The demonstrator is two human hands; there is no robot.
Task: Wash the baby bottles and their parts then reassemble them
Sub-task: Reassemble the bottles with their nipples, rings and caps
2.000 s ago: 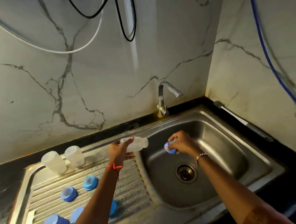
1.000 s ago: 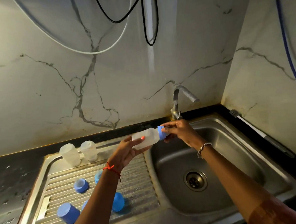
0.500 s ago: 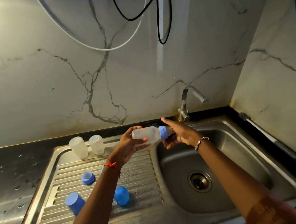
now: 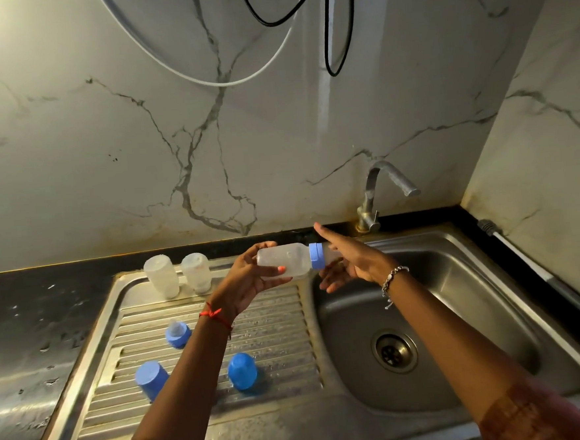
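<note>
The steel-grey tap (image 4: 372,210) stands against a white marble wall (image 4: 106,164) veined in grey. Just left of the tap, the held bottle (image 4: 286,261) is frosted clear with a blue collar (image 4: 317,256), and the thumbnail (image 4: 281,269) on it is coral. Further left of the tap, two standing bottles (image 4: 161,277) (image 4: 196,272) are milky white. Below and left of the tap, on the ribbed grey draining board (image 4: 272,324), two caps (image 4: 151,379) (image 4: 242,371) and a ring (image 4: 177,333) are blue. A red thread (image 4: 214,315) circles the left wrist and a silver bracelet (image 4: 393,273) the right. The counter (image 4: 30,306) is black.

White, grey-veined marble walls (image 4: 71,149) meet at a far-right corner above a dark, wet counter (image 4: 20,307); cables (image 4: 219,84) loop down the far wall.
</note>
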